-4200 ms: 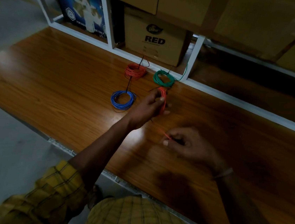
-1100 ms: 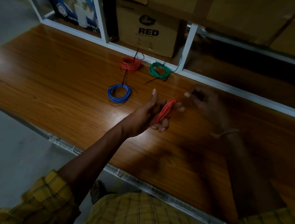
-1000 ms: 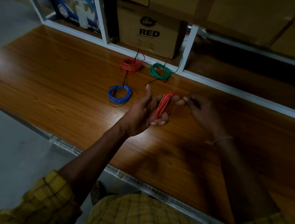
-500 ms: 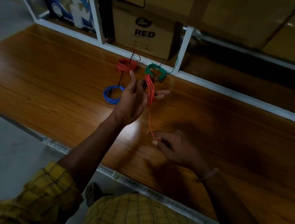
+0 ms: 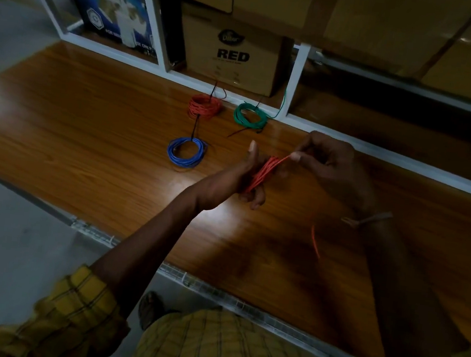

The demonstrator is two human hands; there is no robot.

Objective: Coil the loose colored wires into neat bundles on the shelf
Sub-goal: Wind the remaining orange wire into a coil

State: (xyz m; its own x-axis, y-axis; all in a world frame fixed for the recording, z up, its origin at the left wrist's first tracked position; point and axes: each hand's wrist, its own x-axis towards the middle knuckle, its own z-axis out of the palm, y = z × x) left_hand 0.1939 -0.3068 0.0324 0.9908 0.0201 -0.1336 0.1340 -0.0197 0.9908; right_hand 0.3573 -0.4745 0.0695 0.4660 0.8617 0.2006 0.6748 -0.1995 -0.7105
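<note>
The shelf [image 5: 85,143] is a broad board of glossy, orange-brown wood grain with a pale metal strip along its near edge, and light glares off it below the hands. Three finished wire rings lie flat on it toward the back: a tight orange coil [image 5: 204,107], a green coil [image 5: 250,116] just beside it on the right with a thin tail rising toward the white frame, and a looser blue coil [image 5: 186,151] nearer the person. Behind them stands a plain cardboard box [image 5: 233,53] printed "RED". The left hand [image 5: 247,176] is raised above the board, thumb pointing up, its fingers curled through an orange wire bundle [image 5: 264,171] wound as a flattened oval of many thin strands. The right hand [image 5: 331,167] sits close beside it, thumb and forefinger pinched together on the wire where it leaves the top of the bundle, the other fingers bent. A blurred loose orange length [image 5: 315,243] hangs below the right wrist, which wears a thin band [image 5: 367,219].
</note>
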